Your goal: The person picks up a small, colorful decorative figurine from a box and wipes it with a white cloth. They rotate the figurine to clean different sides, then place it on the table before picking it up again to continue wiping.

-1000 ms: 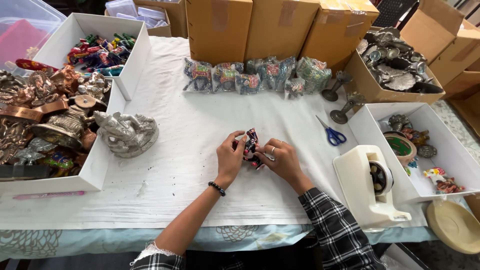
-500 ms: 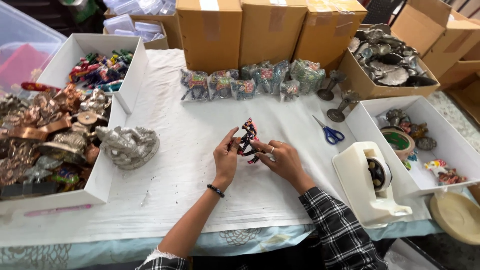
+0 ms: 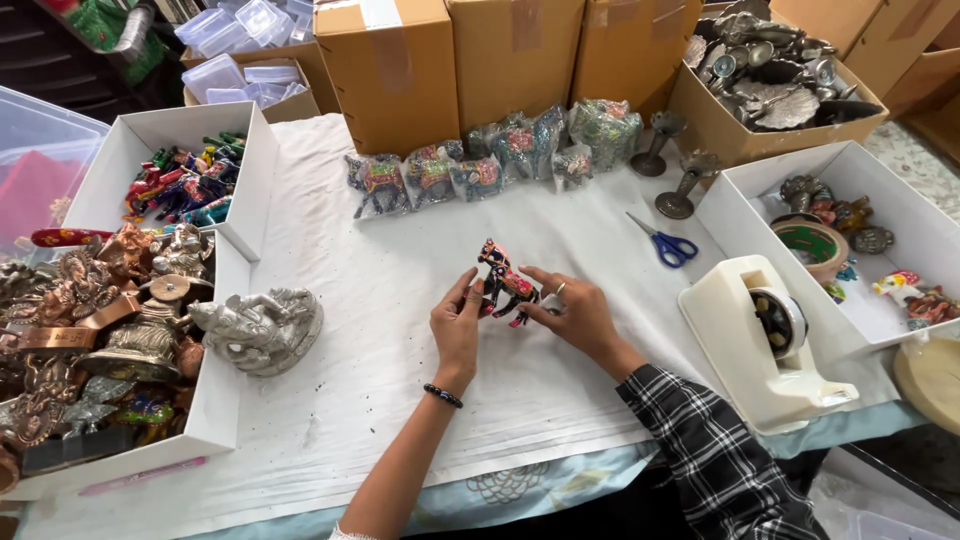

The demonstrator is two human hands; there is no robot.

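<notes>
My left hand [image 3: 458,330] and right hand [image 3: 578,315] pinch the painted horse figurine [image 3: 505,284] from both sides, fingertips clamped on its flanks, holding it upright just above the white table cover [image 3: 400,380]. It looks light and stiff, and I judge the thin legs fragile, so the body is the safe place to grip. Behind it, wrapped figurines [image 3: 480,165] line up before 3 cardboard boxes [image 3: 510,60]. Blue-handled scissors [image 3: 665,243] and a cream tape dispenser [image 3: 765,340] sit to my right, a silver statue [image 3: 258,328] to my left.
</notes>
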